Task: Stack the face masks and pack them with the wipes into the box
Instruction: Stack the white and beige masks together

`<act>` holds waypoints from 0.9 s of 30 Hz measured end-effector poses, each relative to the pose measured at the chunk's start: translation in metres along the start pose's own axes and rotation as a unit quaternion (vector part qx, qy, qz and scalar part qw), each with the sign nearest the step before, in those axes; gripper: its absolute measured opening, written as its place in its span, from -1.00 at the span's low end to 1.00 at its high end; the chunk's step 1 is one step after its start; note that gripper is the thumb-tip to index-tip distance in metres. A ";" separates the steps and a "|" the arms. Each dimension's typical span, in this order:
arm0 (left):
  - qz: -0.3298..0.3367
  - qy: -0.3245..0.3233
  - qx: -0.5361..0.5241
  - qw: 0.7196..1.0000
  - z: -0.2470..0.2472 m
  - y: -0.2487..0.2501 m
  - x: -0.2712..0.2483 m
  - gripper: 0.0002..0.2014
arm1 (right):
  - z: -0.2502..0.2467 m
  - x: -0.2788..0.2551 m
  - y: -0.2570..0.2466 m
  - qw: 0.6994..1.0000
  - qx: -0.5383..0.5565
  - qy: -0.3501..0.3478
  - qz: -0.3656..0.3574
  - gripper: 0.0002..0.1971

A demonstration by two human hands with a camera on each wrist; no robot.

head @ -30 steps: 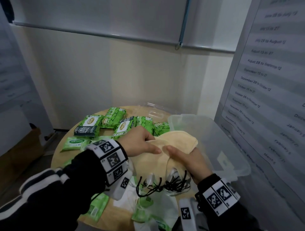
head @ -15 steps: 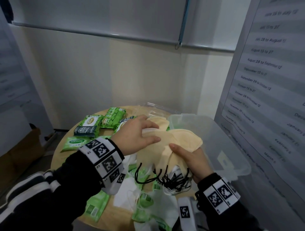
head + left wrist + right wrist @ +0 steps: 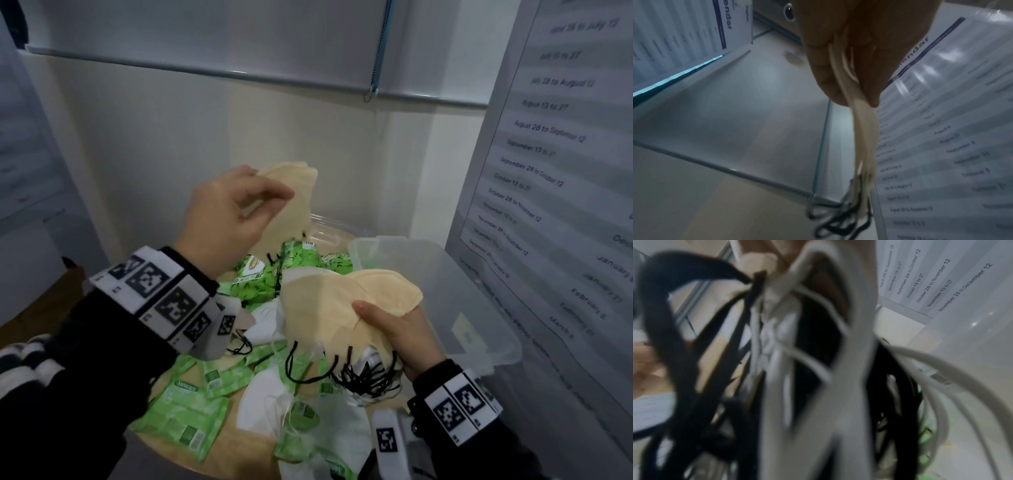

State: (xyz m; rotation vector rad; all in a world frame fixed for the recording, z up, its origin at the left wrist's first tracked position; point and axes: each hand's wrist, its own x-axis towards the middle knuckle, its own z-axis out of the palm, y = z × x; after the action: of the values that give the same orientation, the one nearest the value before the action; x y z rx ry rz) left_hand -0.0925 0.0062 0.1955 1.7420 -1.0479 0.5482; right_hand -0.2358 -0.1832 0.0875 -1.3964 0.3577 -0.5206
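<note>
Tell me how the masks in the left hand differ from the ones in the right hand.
The left hand pinches a thin bunch of beige masks raised high, hanging edge-down; the right hand grips a thicker stack of masks lower, beside the clear box. The raised bunch looks all beige; the stack also shows white masks. Both have black ear loops dangling.

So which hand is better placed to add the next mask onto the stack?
Left, probably. The left hand already pinches beige masks, raised above the stack. The right hand is busy gripping that stack beside the box.
</note>
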 end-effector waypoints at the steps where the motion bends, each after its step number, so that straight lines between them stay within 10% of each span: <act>1: 0.008 -0.019 -0.020 1.000 -0.006 0.006 0.003 -0.86 | 0.000 0.000 0.000 1.000 -0.006 0.000 -0.002 -0.74; 9: -0.144 -0.434 -0.167 0.873 -0.003 0.027 0.000 -0.62 | 0.005 0.000 -0.001 0.999 -0.018 -0.028 -0.025 -0.65; 16: -0.121 -0.377 -0.010 0.918 0.045 -0.001 -0.033 -0.91 | 0.006 -0.007 -0.012 0.996 -0.013 -0.071 -0.043 -0.62; 27: -0.083 -0.258 -0.060 0.961 0.052 -0.007 -0.046 -0.71 | 0.007 -0.007 -0.012 0.996 0.012 -0.075 -0.040 -0.65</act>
State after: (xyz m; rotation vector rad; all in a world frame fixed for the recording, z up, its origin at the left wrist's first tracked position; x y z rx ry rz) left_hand -0.1162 -0.0218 0.1360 1.8868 -1.2427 -0.0876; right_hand -0.2402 -0.1748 0.0997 -1.4204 0.1740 -0.4798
